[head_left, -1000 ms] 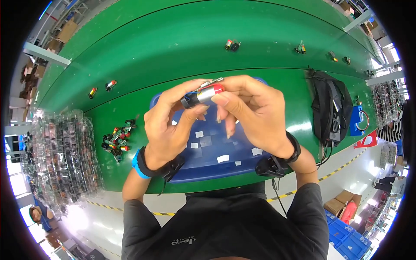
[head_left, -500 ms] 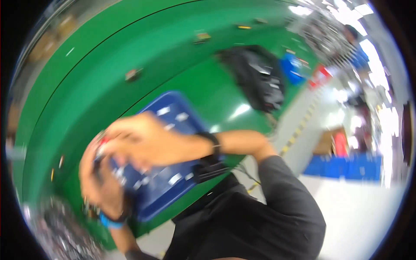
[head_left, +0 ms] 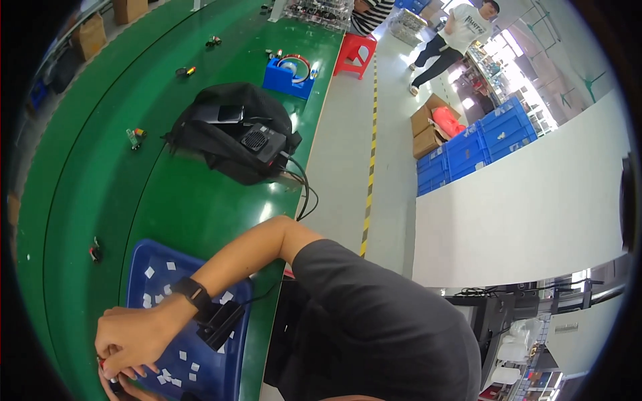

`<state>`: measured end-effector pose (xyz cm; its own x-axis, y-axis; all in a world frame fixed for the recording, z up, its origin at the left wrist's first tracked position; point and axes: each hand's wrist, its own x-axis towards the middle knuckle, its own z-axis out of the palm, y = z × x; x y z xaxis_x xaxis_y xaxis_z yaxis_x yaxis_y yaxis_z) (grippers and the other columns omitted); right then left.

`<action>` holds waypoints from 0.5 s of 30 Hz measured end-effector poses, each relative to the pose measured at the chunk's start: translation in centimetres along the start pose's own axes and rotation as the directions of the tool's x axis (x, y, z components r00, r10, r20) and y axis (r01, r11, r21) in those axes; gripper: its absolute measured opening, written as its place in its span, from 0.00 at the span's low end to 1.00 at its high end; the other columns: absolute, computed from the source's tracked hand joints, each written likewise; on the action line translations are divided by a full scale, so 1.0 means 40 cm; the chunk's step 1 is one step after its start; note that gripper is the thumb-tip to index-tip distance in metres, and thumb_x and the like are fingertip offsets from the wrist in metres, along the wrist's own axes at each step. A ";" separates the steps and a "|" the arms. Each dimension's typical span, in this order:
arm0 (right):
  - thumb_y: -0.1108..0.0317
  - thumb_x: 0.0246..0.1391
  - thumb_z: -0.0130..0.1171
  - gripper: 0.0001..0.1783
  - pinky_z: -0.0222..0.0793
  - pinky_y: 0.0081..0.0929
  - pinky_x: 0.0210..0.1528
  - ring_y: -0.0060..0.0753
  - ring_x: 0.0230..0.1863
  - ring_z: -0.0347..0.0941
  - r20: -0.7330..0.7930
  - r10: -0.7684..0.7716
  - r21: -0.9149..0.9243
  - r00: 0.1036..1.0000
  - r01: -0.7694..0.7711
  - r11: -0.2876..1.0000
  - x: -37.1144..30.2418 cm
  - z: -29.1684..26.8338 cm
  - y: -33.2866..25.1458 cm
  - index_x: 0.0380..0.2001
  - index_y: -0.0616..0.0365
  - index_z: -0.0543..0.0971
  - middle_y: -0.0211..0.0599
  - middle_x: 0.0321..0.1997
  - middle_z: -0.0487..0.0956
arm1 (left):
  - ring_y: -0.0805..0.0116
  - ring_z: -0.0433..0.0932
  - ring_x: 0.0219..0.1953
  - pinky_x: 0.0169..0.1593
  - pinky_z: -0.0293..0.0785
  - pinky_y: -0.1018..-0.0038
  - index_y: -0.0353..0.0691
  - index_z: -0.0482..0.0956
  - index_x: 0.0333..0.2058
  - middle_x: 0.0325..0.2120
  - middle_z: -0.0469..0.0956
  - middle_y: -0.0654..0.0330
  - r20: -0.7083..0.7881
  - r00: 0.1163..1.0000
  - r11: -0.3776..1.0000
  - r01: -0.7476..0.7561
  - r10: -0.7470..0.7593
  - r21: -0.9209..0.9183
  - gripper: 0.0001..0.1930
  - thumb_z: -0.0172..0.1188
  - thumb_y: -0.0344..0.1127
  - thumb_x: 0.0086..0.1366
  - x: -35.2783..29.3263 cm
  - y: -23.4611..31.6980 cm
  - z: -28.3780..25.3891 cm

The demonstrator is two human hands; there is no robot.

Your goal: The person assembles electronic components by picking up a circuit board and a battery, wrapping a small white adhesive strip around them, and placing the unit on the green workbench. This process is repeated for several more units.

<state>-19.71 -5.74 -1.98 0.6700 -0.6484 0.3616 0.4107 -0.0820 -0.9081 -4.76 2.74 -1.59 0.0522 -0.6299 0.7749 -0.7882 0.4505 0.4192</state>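
Note:
My right hand (head_left: pixel 137 337) is closed, thumb and fingers pinched together over the lower left of a blue tray (head_left: pixel 136 264). My left hand (head_left: pixel 127 391) is just below it, mostly cut off by the lower edge. Between the two hands a small part with a red end (head_left: pixel 102 363) shows; the hands hide most of it. Scattered in the tray lie several small white square pieces (head_left: pixel 183 355). On my right wrist sit a dark band (head_left: pixel 192 294) and a black device (head_left: pixel 219 324) with a cable.
Small wired assemblies (head_left: pixel 95 250) are spaced along the green bench (head_left: pixel 180 207). Beyond the tray are a black bag (head_left: pixel 227 150) with devices on it and a blue fixture (head_left: pixel 289 80). A red stool (head_left: pixel 354 55), blue crates (head_left: pixel 465 154) and a walking person (head_left: pixel 461 30) are further right.
The view has swung right, so the tray and hands now appear lower left. The hands remain together around the small part. The picture is sharper.

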 end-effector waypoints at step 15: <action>0.67 0.58 0.56 0.17 0.75 0.23 0.15 0.31 0.17 0.80 -0.026 0.076 0.021 0.997 -0.075 0.997 0.017 0.022 -0.001 0.23 0.73 0.79 0.42 0.20 0.82 | 0.56 0.80 0.42 0.47 0.79 0.68 0.25 0.70 0.52 0.44 0.78 0.41 0.178 0.974 0.985 0.155 -0.141 -0.070 0.16 0.59 0.26 0.68 -0.001 -0.021 -0.045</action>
<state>-18.75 -5.51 -1.51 0.6825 -0.6726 0.2860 0.3718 -0.0174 -0.9282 -3.01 3.53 -1.10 0.0522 -0.7896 0.6114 -0.7255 0.3907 0.5665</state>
